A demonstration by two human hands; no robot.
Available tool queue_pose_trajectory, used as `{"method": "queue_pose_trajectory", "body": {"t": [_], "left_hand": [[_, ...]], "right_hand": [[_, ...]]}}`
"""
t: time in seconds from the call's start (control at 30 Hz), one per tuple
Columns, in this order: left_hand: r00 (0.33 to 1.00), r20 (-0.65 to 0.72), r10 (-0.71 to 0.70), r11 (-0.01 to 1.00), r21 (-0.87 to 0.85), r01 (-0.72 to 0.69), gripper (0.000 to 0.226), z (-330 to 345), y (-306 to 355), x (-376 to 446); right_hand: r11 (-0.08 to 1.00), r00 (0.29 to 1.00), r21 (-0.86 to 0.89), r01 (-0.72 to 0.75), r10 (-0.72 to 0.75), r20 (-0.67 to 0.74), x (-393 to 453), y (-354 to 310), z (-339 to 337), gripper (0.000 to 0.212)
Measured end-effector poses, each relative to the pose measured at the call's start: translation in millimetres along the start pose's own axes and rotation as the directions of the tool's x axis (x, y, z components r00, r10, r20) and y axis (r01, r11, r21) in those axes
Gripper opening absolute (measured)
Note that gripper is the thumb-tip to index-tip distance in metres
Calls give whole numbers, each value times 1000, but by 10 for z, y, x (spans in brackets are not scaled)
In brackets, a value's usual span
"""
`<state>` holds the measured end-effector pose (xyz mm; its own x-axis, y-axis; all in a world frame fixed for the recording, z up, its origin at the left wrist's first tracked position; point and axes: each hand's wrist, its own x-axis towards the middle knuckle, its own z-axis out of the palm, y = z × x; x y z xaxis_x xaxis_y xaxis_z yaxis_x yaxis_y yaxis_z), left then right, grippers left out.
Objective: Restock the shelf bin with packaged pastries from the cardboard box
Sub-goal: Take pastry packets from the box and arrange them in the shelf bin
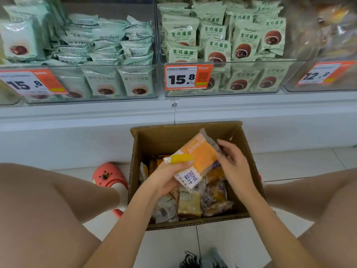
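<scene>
Three clear bins (222,93) line the shelf above, the two nearest packed with green packs, the far-right one blurred. Below them the box (249,151) sits open on the floor between the person's knees, with more packs (190,205) loose in its bottom. Over the box, the orange pack (201,157) is held up clear of the rest, its long axis slanting from lower left to upper right, the far end tipped toward the shelf. The left hand (170,176) is under its near end, fingers curled round the pack and thumb lying over the top edge, so it carries the weight. The right hand (232,165) is at the pack's right edge, fingers loosely spread and touching the wrapper; whether it pinches anything I cannot tell. Both forearms reach down and in from the knees. The bins lie up and ahead of the grip, so the lift would seem to fall to the left hand.
</scene>
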<state>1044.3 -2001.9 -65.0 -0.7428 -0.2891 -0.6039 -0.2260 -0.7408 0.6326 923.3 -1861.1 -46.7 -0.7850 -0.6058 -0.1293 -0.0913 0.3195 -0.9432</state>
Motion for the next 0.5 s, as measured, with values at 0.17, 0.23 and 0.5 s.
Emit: {"method": "queue_pose_trajectory", "body": {"t": [0.17, 0.23, 0.5], "left_hand": [[995, 100, -13, 998, 63, 7, 43, 59, 29, -116], [995, 94, 21, 999, -35, -18, 48, 70, -2, -131], [989, 145, -13, 989, 146, -9, 43, 105, -17, -182]], "right_hand": [[929, 947, 198, -314, 290, 141, 75, -23, -132, 29], [934, 964, 250, -257, 266, -4, 55, 4, -68, 26], [964, 929, 195, -180, 231, -288, 88, 108, -122, 29]]}}
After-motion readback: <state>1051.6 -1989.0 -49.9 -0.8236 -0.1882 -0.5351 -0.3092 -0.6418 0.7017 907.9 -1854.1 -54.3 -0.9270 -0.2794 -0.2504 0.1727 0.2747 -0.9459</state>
